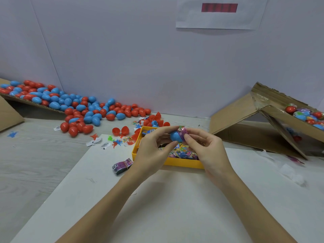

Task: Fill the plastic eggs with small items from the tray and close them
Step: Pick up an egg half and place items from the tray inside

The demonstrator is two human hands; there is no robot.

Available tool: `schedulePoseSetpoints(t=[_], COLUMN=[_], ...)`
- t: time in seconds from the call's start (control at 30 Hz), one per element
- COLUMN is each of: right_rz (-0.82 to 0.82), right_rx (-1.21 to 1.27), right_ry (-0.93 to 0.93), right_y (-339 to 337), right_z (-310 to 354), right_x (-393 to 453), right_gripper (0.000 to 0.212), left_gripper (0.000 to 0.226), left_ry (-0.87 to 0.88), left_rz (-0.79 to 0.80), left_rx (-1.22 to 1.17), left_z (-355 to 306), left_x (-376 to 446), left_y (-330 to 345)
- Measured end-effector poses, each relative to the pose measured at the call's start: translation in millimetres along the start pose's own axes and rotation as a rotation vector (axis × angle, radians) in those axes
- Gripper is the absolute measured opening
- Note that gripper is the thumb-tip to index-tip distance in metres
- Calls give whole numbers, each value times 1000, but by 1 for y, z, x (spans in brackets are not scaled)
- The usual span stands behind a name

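A plain pale lavender wall [133, 55] fills the back, evenly lit, with a white paper sheet [220, 18] stuck high on it. Below runs grey wood-grain floor [35, 155], a white bench [175, 199] laid over it, cardboard flaps [235, 118] leaning right.

— Where does the single view sit?
— On the person's head, looking forward and down, close over the white board [175, 199] and yellow tray [184, 163].
— How wide?
— Wide-angle: it reaches the back wall [140, 50] and cardboard boxes [245, 116] at both edges.
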State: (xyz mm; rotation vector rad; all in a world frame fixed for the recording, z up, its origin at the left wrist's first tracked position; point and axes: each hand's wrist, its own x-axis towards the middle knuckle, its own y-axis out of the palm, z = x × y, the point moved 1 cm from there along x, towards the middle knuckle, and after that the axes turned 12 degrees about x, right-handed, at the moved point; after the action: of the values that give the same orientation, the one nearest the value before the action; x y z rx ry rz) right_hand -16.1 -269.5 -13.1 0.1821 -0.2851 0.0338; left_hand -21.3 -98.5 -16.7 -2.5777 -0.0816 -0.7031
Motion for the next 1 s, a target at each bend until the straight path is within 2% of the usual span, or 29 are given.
schedulePoseSetpoints(t=[0.27,0.4,0.6,0.87,1.0], right_rz=[2,-6,-20,-26,-35], right_rx=[40,122,237,439,547], right_ry=[28,86,181,283,339], right_y=[2,5,11,14,17], right_z=[1,1,2,7,11], right_x=[-1,-3,-4,-8,-9], right_gripper=[16,14,20,24,27], left_gripper=[36,45,50,61,54], left_ry=[44,111,207,331,327], left_rz=[-33,-65,-177,-188,-219], left_rx=[-13,8,180,327,302], left_z=[-1,-3,1,-1,-2], left_x=[0,-2,-3,-2,-2], left_y=[0,2,4,4,2])
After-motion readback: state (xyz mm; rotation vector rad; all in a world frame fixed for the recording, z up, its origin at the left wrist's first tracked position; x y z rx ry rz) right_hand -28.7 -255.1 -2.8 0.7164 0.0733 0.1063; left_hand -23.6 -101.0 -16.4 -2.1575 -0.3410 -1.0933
